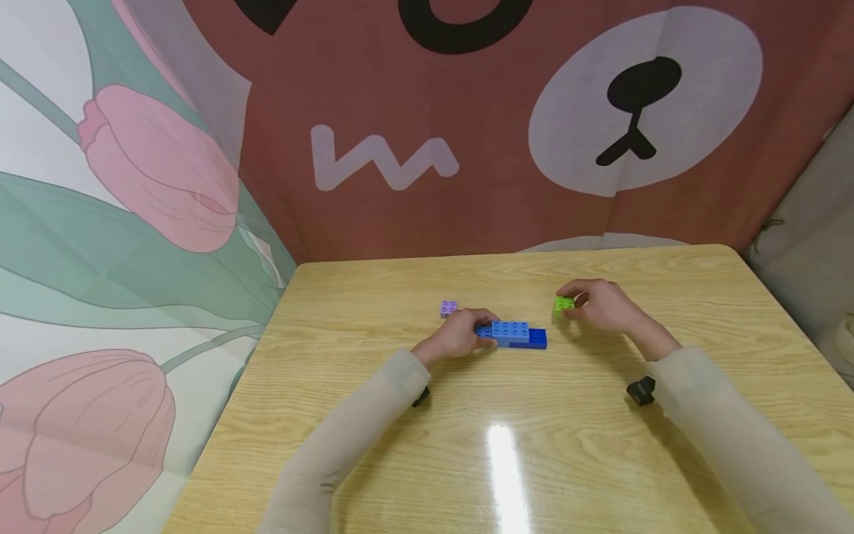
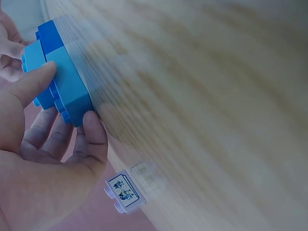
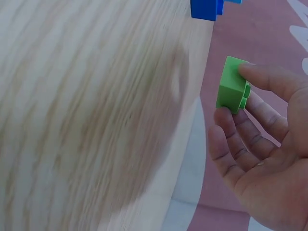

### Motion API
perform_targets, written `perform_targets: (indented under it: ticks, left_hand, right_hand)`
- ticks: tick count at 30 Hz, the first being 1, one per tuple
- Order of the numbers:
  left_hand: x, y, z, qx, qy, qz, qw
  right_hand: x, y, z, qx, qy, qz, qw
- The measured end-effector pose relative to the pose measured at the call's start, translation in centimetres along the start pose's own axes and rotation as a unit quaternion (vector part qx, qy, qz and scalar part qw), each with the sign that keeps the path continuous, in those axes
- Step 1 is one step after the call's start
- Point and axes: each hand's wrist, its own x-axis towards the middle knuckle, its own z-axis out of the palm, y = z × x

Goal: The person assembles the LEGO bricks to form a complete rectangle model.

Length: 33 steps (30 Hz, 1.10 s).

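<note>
My left hand [image 1: 460,332] grips the left end of a stack of blue toy building bricks, thumb on the near side. In the stack, a lighter blue brick [image 1: 510,330] sits on top, bridging a dark blue brick [image 1: 537,339] at the right and another blue brick [image 2: 72,86] under my left fingers. A small lime green brick [image 3: 232,85] is pinched between the thumb and fingers of my right hand [image 1: 603,305], held above the table to the right of the stack. Just beyond my left hand stands a small purple brick [image 1: 449,308], with a printed picture on its side in the left wrist view.
The wood-grain table [image 1: 507,393] runs back to a hanging cloth [image 1: 480,215] with a bear print. At the left hangs a flower-printed cloth [image 1: 127,297]. Black wrist devices [image 1: 642,391] show beneath both sleeves.
</note>
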Motion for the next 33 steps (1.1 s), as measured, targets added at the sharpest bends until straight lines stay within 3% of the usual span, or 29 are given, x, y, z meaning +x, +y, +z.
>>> perform_targets:
  ticks: [19,33]
  left_hand:
    - [0.0,0.0,-0.1,0.007,-0.002,0.006,1.0]
    - [0.0,-0.1,-0.1,0.002,-0.001,0.012,0.9999]
  right_hand:
    - [-1.1,-3.0,1.2,0.023,-0.014,-0.025,0.9993]
    - [-1.3,-3.7,2.7,0.02,-0.027,-0.034,0.9989]
